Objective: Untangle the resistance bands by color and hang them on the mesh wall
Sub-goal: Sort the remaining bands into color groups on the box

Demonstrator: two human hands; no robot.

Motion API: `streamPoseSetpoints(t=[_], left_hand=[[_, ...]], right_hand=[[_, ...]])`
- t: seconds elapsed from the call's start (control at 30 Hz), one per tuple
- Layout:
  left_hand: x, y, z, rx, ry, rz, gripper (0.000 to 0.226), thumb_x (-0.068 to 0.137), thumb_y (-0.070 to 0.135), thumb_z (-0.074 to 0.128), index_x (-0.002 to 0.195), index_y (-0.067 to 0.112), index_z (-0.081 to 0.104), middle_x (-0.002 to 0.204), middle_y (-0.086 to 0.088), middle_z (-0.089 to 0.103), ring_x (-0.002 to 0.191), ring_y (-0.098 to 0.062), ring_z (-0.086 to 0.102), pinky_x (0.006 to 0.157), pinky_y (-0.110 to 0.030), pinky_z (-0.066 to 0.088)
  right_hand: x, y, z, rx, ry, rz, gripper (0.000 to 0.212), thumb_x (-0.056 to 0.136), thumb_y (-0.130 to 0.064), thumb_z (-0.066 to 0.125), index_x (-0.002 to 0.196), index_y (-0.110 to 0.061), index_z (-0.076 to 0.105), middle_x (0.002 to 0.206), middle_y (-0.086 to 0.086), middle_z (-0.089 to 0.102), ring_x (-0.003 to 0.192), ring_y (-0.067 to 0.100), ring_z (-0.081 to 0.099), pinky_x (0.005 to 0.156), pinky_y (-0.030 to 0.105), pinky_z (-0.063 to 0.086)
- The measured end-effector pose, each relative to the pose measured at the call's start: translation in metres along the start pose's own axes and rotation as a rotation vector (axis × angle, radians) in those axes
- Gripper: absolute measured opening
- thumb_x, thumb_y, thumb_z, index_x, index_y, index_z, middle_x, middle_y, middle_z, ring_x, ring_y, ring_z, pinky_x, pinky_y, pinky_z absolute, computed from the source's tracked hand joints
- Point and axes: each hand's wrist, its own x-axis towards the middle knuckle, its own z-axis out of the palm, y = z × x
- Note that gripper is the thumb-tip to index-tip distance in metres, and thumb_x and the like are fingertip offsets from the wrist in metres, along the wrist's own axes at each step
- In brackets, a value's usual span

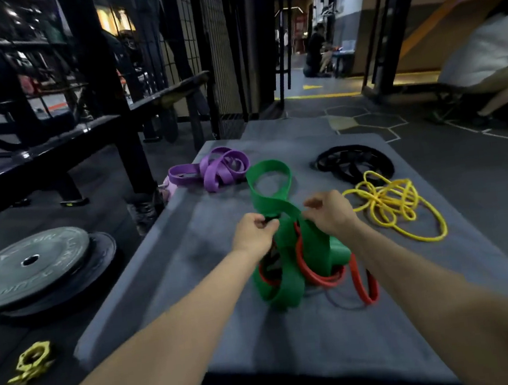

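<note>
A tangle of bands lies in the middle of the grey mat. A wide green band loops up out of it, wound with red bands and a thin black band. My left hand pinches a black band at the tangle's top. My right hand has its fingers curled round the green band beside it. Sorted heaps lie farther back: purple bands, black bands and thin yellow bands. The mesh wall stands behind the mat's far left.
Black weight plates are stacked on the floor to the left, with a yellow barbell collar nearer me. A black bench frame runs along the left. A seated person is at the right, another far back.
</note>
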Motion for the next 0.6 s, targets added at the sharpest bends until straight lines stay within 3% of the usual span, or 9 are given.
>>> streamPoseSetpoints(t=[0.1,0.17,0.27,0.37,0.4,0.47,0.53,0.6], left_hand=[[-0.037,-0.007,0.007,0.008,-0.063,-0.029,0.056,0.078,0.035,0.071,0.119,0.002,0.05,0.107,-0.004,0.055,0.104,-0.02,0.055,0.096,-0.03,0.043],[-0.053,-0.017,0.014,0.014,-0.089,-0.018,0.071,0.068,0.042,0.077,0.121,0.003,0.049,0.117,-0.006,0.059,0.107,-0.021,0.057,0.1,-0.034,0.045],[-0.064,-0.022,0.019,0.059,-0.021,0.014,0.059,0.077,0.011,0.072,0.13,0.004,0.045,0.122,-0.012,0.059,0.112,-0.026,0.057,0.1,-0.036,0.044],[-0.059,-0.025,0.015,-0.09,0.091,0.062,0.048,0.079,-0.008,0.063,0.124,0.002,0.053,0.113,-0.009,0.063,0.101,-0.023,0.06,0.095,-0.032,0.046],[-0.056,-0.024,0.015,-0.152,0.122,0.063,0.045,0.08,-0.011,0.059,0.123,0.001,0.054,0.108,-0.005,0.062,0.098,-0.02,0.059,0.092,-0.03,0.046],[-0.046,-0.021,0.016,-0.276,0.137,0.04,0.041,0.082,-0.013,0.053,0.12,0.003,0.057,0.104,-0.003,0.061,0.094,-0.018,0.058,0.084,-0.028,0.047],[-0.036,-0.02,0.015,-0.367,0.132,0.021,0.038,0.083,-0.013,0.048,0.113,0.007,0.06,0.104,-0.007,0.065,0.091,-0.02,0.059,0.078,-0.028,0.048],[-0.028,-0.023,0.012,-0.429,0.109,-0.013,0.025,0.086,-0.002,0.053,0.107,0.01,0.06,0.104,-0.01,0.066,0.088,-0.022,0.062,0.082,-0.032,0.049]], right_hand=[[-0.029,0.014,-0.01,-0.038,0.055,-0.022,0.028,0.082,-0.013,0.064,0.108,-0.002,0.065,0.112,0.018,0.067,0.109,0.034,0.059,0.09,0.035,0.044],[-0.045,0.029,-0.013,-0.038,0.121,-0.002,0.026,0.081,-0.012,0.063,0.106,-0.004,0.064,0.109,0.02,0.066,0.106,0.038,0.058,0.089,0.038,0.047],[-0.063,0.048,-0.013,-0.027,0.14,0.038,0.029,0.082,-0.013,0.062,0.107,0.001,0.063,0.111,0.022,0.065,0.107,0.04,0.057,0.091,0.044,0.047],[-0.074,0.056,-0.002,-0.006,0.114,-0.055,0.034,0.084,-0.015,0.062,0.117,-0.005,0.063,0.118,0.017,0.063,0.114,0.035,0.054,0.098,0.037,0.04],[-0.076,0.056,0.002,-0.019,0.099,-0.11,0.038,0.085,-0.015,0.061,0.122,-0.01,0.06,0.121,0.015,0.059,0.118,0.033,0.05,0.102,0.032,0.032],[-0.075,0.057,0.01,-0.027,0.07,-0.192,0.043,0.088,-0.014,0.058,0.13,-0.02,0.054,0.127,0.011,0.052,0.121,0.032,0.041,0.094,0.021,0.018],[-0.071,0.055,0.011,-0.004,0.032,-0.219,0.044,0.09,-0.013,0.055,0.132,-0.027,0.052,0.128,0.008,0.047,0.121,0.032,0.035,0.084,0.016,0.014],[-0.066,0.052,0.009,0.011,-0.014,-0.247,0.045,0.09,-0.012,0.055,0.131,-0.032,0.052,0.129,0.007,0.045,0.121,0.03,0.031,0.08,0.012,0.011]])
